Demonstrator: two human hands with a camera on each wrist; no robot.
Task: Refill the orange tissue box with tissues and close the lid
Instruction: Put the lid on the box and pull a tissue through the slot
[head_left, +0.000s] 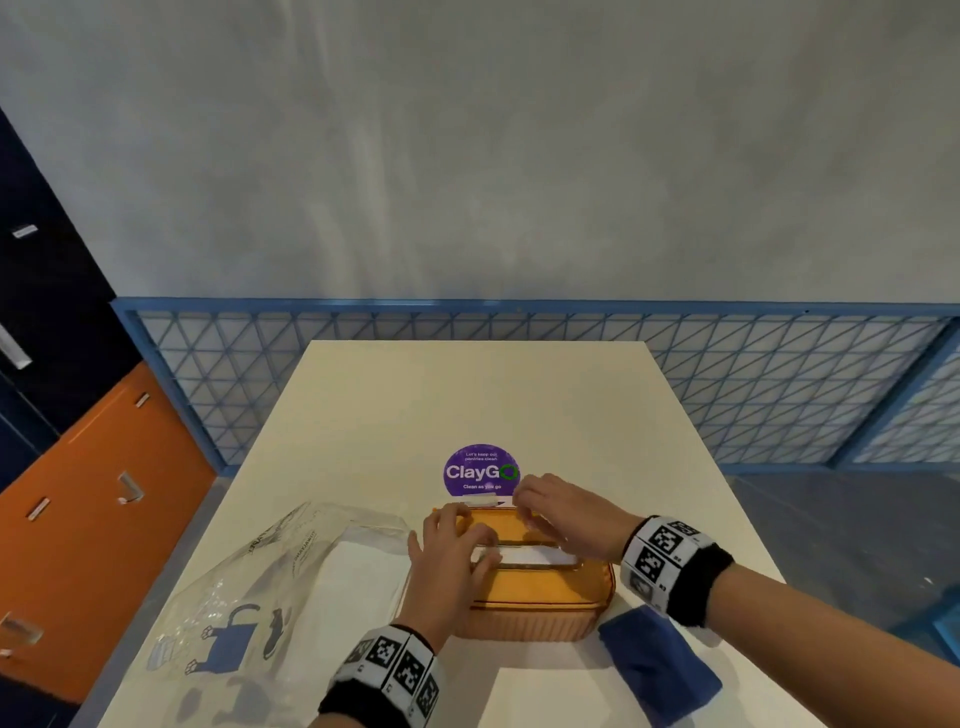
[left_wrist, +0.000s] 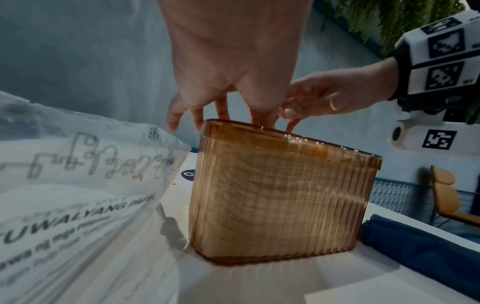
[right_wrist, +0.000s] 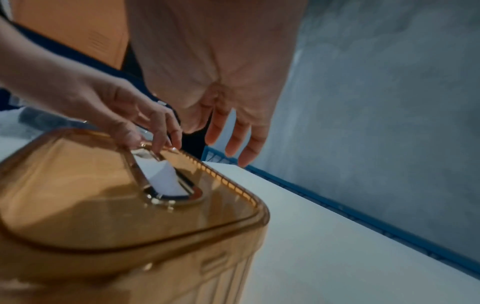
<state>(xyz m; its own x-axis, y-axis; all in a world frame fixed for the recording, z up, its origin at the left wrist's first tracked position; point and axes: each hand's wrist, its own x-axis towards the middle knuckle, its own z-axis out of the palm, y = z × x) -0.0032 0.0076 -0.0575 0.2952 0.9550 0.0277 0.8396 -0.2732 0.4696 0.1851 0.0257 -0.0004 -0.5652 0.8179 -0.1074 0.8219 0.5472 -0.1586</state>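
The orange translucent tissue box (head_left: 540, 587) (left_wrist: 272, 201) stands on the white table (head_left: 467, 395) with its lid (right_wrist: 78, 195) lying on top. White tissue (head_left: 524, 556) (right_wrist: 163, 179) shows through the lid's slot. My left hand (head_left: 452, 551) (left_wrist: 228, 82) lies over the lid's left part, its straight fingers touching the lid at the slot's end. My right hand (head_left: 561, 509) (right_wrist: 221, 82) hovers at the lid's far edge. Its fingers hang relaxed and hold nothing.
A clear plastic tissue pack (head_left: 270, 587) with white tissues inside lies left of the box. A folded dark blue cloth (head_left: 660, 660) lies to the box's right. Behind the box is a purple round sticker (head_left: 480, 470). A blue mesh railing (head_left: 727, 364) runs past the table's far edge.
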